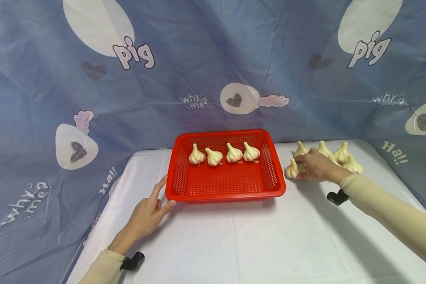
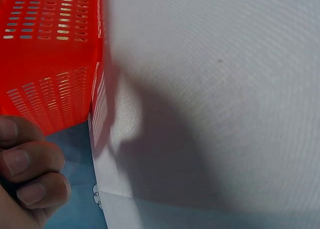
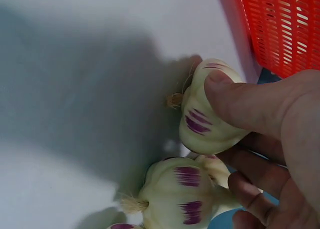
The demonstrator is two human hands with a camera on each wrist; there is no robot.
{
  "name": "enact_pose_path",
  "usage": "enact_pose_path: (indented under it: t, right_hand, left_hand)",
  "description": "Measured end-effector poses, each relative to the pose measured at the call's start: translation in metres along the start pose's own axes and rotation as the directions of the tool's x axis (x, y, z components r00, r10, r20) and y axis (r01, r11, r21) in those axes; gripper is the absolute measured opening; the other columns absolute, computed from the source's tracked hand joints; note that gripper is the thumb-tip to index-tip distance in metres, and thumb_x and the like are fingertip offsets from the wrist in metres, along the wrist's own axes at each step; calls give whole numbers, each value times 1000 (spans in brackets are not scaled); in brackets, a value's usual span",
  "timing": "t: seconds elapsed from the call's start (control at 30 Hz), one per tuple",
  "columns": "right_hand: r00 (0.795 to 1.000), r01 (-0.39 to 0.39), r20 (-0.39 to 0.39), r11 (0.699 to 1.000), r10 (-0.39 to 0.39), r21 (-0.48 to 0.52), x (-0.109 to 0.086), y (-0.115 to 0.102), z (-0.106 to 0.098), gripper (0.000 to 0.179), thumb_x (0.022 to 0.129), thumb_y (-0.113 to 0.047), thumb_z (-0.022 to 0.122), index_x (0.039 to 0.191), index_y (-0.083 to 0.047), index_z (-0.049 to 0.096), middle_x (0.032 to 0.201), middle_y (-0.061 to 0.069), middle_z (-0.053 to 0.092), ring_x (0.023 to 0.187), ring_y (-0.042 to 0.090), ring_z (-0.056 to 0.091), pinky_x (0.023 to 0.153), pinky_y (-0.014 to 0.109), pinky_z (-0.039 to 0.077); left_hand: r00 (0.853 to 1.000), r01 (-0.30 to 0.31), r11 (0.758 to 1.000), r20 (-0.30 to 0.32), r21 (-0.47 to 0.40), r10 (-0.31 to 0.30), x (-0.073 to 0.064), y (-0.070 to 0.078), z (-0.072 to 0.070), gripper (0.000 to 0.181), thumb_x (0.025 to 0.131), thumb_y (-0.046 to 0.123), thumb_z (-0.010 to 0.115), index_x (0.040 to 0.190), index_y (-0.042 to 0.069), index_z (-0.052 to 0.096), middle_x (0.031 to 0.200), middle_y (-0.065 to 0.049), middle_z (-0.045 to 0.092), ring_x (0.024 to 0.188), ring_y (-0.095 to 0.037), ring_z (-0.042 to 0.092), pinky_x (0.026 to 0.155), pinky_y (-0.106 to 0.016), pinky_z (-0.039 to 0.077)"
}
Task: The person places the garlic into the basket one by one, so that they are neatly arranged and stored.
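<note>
Just beyond the right wall of the red basket (image 1: 225, 196), your right hand (image 1: 314, 163) pinches a garlic bulb (image 3: 197, 126), thumb on one side and fingers behind it. From that hand the basket lies to the left, with only a narrow strip of table between wall and bulb. The bulb's long axis runs roughly along that wall, neck toward the basket's far side, root end toward its near side; whether the bulb is clear of the table, you cannot tell. Your right hand is by far the nearer to it: your left hand (image 1: 145, 217) is at the basket's near left corner, thumb and index finger spread about the rim, the other fingers bent, gripping nothing firmly that you can see.

Further right of the basket, beyond the pinched bulb, several loose bulbs (image 1: 342, 153) stand close together, partly hidden by your hand. Inside the basket, a row of four bulbs (image 1: 214, 157) sits toward its far wall, with bare mesh floor on the near side.

Under the basket spreads a smooth white tabletop (image 1: 234, 244); behind it hangs a blue printed cloth (image 1: 206, 59), rising close to its far rim.
</note>
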State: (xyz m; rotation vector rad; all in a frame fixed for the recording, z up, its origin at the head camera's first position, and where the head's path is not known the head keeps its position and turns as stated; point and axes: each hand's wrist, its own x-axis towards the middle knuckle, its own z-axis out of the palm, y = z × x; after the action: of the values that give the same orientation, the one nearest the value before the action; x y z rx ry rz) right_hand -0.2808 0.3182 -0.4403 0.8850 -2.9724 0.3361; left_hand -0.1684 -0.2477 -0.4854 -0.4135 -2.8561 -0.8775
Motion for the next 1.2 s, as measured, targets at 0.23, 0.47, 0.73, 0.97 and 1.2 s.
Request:
enact_pose_path:
  t: [0.23,0.47,0.73,0.97,1.2]
  right_hand:
    - [1000,-17,-20,998,18,53,-1,0,0,52,71,-20,97,113,-2,70,81,0,70,86,30,56,81,45,41]
    - [997,-61,-37,993,65,98,-1,1,-6,52,72,-24,98,114,-8,72,101,4,78,92,30,54,80,40,38]
    - [997,-19,-75,980,35,198,3,0,-14,50,73,-26,99,113,-11,74,107,9,81,96,32,57,90,43,32]
    - [997,-17,-72,975,34,219,7,-2,-26,55,78,-28,96,123,-7,72,118,17,78,103,36,55,87,42,34]
    - [997,-49,-51,972,63,231,8,-8,-38,58,83,-27,93,131,-7,69,127,18,75,104,33,51,86,43,39]
  left_hand:
    - [1000,2,1000,1,2,-2,1,-1,0,83,100,42,73,168,27,28,55,14,36,47,-2,31,48,-25,29]
    - [1000,2,1000,-5,4,-2,1,-1,0,84,100,42,73,169,27,28,56,15,36,48,-2,31,48,-25,29]
    - [1000,7,1000,-4,-1,-7,2,0,-1,84,100,42,73,169,27,27,56,14,37,48,-3,31,48,-25,30]
    - [1000,12,1000,1,1,-12,1,0,-1,84,100,43,73,169,27,27,56,14,37,48,-3,31,48,-25,30]
    - [1000,13,1000,3,3,-13,0,1,-1,84,99,44,73,169,28,27,56,14,37,48,-3,31,48,-25,29]
